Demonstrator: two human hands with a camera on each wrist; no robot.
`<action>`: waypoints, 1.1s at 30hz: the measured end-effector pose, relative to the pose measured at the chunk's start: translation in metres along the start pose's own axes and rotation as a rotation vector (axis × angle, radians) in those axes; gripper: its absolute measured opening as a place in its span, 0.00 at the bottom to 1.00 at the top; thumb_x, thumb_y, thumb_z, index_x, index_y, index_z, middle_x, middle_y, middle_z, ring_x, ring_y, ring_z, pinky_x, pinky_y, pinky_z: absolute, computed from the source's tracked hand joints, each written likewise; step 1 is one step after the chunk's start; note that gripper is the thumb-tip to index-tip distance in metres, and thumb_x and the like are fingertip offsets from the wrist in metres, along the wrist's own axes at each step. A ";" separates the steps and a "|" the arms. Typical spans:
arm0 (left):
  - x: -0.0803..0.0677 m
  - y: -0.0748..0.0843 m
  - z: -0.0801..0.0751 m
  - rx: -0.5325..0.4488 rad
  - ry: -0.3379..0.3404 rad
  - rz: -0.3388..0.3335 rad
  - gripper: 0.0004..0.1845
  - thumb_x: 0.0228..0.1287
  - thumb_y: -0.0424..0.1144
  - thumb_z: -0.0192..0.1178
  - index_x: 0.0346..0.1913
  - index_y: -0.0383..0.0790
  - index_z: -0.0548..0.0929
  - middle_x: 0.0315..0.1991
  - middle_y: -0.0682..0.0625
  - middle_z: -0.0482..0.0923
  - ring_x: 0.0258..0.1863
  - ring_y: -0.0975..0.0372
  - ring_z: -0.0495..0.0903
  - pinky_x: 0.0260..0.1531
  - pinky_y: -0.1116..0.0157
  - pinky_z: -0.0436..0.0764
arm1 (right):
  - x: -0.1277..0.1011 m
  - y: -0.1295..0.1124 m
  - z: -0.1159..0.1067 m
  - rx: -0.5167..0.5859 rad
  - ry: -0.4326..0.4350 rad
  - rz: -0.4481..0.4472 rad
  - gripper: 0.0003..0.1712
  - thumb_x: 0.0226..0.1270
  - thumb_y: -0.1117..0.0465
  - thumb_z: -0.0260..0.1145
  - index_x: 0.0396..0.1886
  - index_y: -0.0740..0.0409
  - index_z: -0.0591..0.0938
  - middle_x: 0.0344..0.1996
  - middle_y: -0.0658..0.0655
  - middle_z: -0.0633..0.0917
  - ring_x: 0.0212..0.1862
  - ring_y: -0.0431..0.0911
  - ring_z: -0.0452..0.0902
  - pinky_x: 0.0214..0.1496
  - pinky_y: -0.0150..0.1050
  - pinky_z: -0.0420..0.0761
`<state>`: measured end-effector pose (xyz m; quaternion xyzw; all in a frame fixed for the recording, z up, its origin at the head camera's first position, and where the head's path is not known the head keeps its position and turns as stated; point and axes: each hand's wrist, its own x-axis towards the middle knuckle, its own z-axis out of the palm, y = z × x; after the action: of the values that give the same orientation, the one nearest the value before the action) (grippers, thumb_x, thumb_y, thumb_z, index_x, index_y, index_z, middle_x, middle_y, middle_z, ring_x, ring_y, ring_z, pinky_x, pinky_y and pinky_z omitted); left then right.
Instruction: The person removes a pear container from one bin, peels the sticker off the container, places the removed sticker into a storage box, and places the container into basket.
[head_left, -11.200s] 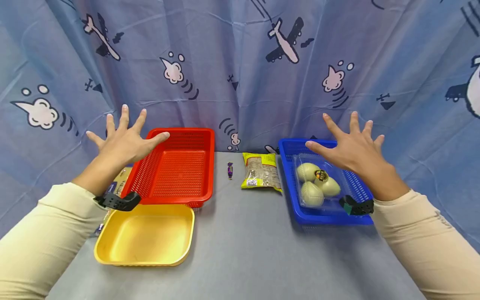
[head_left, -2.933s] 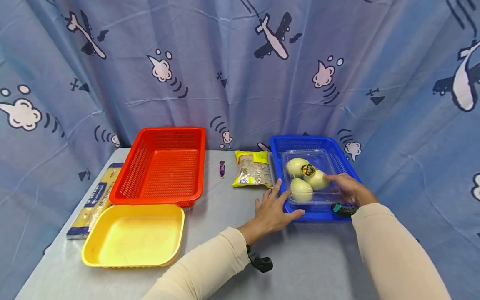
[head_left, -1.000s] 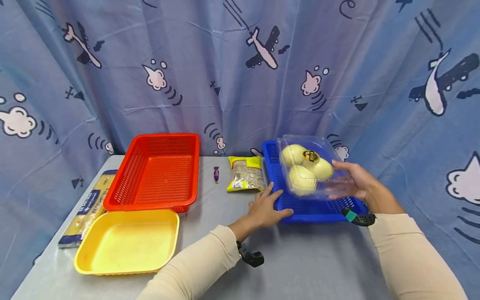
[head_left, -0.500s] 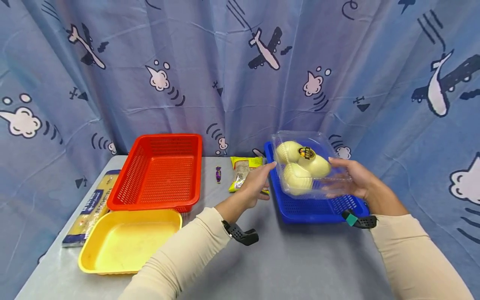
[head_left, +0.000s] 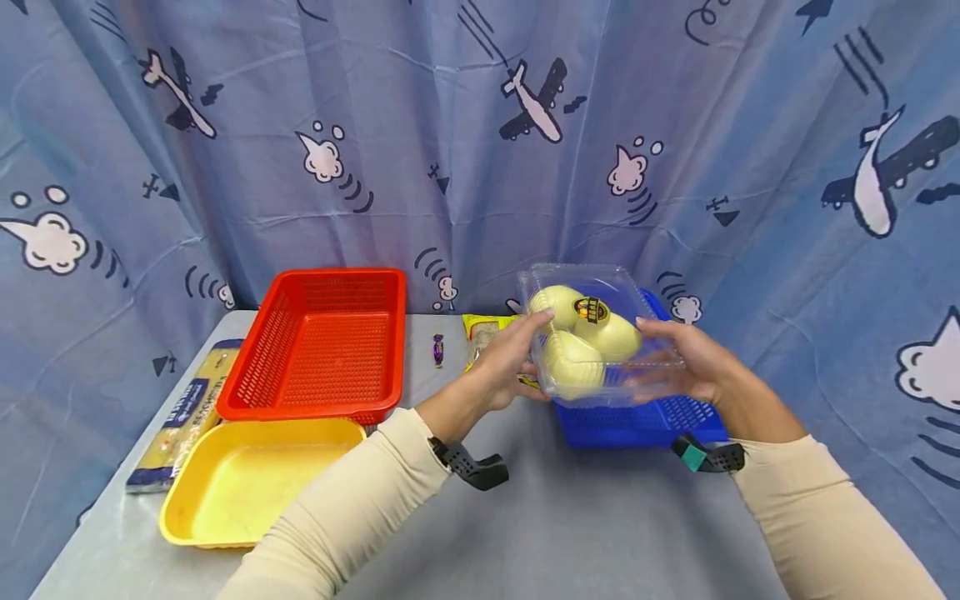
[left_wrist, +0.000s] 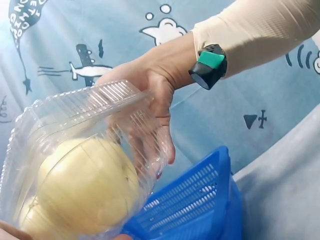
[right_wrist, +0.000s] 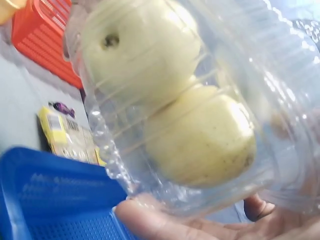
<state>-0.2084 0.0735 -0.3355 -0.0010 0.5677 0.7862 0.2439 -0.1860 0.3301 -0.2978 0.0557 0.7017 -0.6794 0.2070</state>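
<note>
A clear plastic box (head_left: 600, 337) of 3 pale yellow apples (head_left: 607, 335) is held in the air between 2 hands, just above the blue basket (head_left: 645, 421). The right hand (head_left: 686, 362) grips the box's right side, fingers curled under its edge and thumb on top. The left hand (head_left: 510, 360) holds the opposite side, fingers against the wall; how tightly it clasps cannot be told. Just behind the left hand lies a yellow snack packet (head_left: 487, 333), with a small purple sweet (head_left: 438, 350) beside it. Further left of that hand sit a red basket (head_left: 322, 346), a yellow tray (head_left: 258, 479) and a pasta packet (head_left: 183, 417) on the grey table (head_left: 585, 525).
</note>
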 end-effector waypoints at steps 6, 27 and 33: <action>-0.010 0.005 -0.008 -0.022 -0.010 0.001 0.43 0.55 0.55 0.69 0.73 0.58 0.62 0.71 0.46 0.57 0.62 0.36 0.64 0.28 0.44 0.81 | -0.003 0.000 0.017 0.002 0.006 -0.009 0.28 0.74 0.44 0.53 0.62 0.56 0.60 0.50 0.73 0.75 0.47 0.67 0.78 0.45 0.64 0.76; -0.039 0.010 -0.054 0.004 -0.016 0.024 0.42 0.56 0.49 0.68 0.73 0.55 0.62 0.64 0.43 0.66 0.59 0.39 0.67 0.34 0.42 0.80 | -0.001 0.009 0.065 0.020 -0.041 -0.061 0.24 0.74 0.47 0.55 0.49 0.56 0.54 0.47 0.65 0.74 0.42 0.65 0.81 0.43 0.63 0.77; -0.045 0.009 -0.071 0.019 0.010 0.027 0.40 0.56 0.48 0.67 0.72 0.54 0.64 0.66 0.43 0.63 0.61 0.38 0.62 0.38 0.42 0.79 | 0.002 0.013 0.078 0.038 -0.067 -0.077 0.21 0.74 0.51 0.56 0.47 0.59 0.57 0.45 0.62 0.78 0.42 0.66 0.81 0.42 0.61 0.78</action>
<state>-0.1919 -0.0090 -0.3407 0.0049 0.5762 0.7841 0.2304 -0.1663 0.2545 -0.3100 0.0096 0.6828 -0.7017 0.2030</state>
